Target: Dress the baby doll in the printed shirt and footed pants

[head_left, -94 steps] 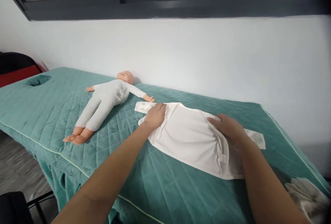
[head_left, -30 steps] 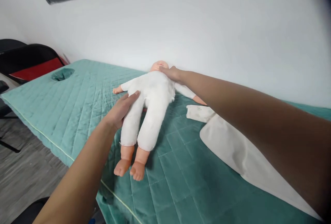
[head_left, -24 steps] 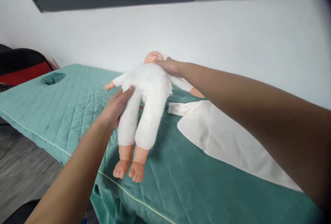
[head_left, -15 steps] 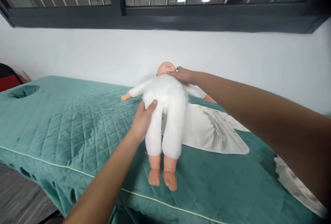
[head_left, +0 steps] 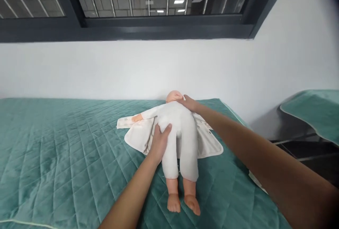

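A baby doll (head_left: 176, 116) with a white cloth body, bare feet and a pinkish head lies face up, feet towards me. Beneath it an off-white baby jacket (head_left: 210, 144) is spread out, and the doll's arm at the left rests along one of its sleeves. My left hand (head_left: 160, 142) grips the doll's hip at the left, thumb on top and the other fingers out of sight under it. Up by the neck and shoulder, my right hand (head_left: 188, 102) holds the doll from the right side, its fingers partly hidden.
A green quilted cover (head_left: 79, 158) lies over the bed. Behind it rises a white wall (head_left: 106, 68) with a dark-framed barred window (head_left: 159, 28). Another green-covered surface (head_left: 315, 109) stands at the right. Some pale cloth (head_left: 256, 181) shows partly behind my right forearm.
Both hands have carried the doll rightwards over the jacket and lowered it onto it. The jacket was beside the doll before. My view has turned to the right.
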Demonstrator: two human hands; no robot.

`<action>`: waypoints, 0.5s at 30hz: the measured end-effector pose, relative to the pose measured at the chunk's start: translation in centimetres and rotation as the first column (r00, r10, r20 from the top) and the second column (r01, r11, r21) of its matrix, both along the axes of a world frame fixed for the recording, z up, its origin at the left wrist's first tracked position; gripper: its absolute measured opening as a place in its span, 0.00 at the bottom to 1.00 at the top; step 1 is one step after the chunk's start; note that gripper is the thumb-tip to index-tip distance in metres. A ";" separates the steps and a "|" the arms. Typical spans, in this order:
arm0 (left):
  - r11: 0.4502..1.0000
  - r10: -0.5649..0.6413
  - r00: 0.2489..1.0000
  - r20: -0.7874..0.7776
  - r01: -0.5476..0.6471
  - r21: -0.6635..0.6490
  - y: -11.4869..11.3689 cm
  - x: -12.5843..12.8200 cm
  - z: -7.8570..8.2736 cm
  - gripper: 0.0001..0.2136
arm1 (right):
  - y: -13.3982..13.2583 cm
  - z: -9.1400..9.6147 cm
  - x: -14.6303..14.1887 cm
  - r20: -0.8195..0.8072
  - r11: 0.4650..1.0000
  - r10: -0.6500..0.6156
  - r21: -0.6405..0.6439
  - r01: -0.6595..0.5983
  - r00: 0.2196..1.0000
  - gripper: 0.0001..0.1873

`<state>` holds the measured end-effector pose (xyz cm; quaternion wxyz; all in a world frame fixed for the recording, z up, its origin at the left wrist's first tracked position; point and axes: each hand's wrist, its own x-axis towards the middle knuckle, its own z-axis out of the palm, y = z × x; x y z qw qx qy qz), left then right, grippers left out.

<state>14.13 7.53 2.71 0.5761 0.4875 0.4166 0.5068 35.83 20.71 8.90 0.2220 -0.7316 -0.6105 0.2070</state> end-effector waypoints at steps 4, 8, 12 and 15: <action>0.995 0.085 0.969 -0.233 -0.094 -0.027 0.9 -0.5 -1.1 0.23 | 0.1 -1.1 0.1 0.076 0.999 0.033 0.018 -0.035 0.997 0.36; 0.974 0.218 0.758 -0.615 -0.130 0.184 1.8 -1.4 -1.5 0.22 | -1.1 0.5 0.2 0.291 0.962 -0.028 0.268 -0.053 0.956 0.27; 0.915 0.362 0.335 -0.870 0.052 0.401 3.2 -1.9 -1.5 0.17 | -1.4 2.5 -3.0 0.374 0.876 0.079 0.416 -0.243 0.924 0.20; 0.915 0.386 0.109 -0.916 0.082 0.395 4.3 -2.0 -1.8 0.13 | -1.1 2.3 -7.8 0.536 0.821 0.330 0.243 -0.517 0.777 0.20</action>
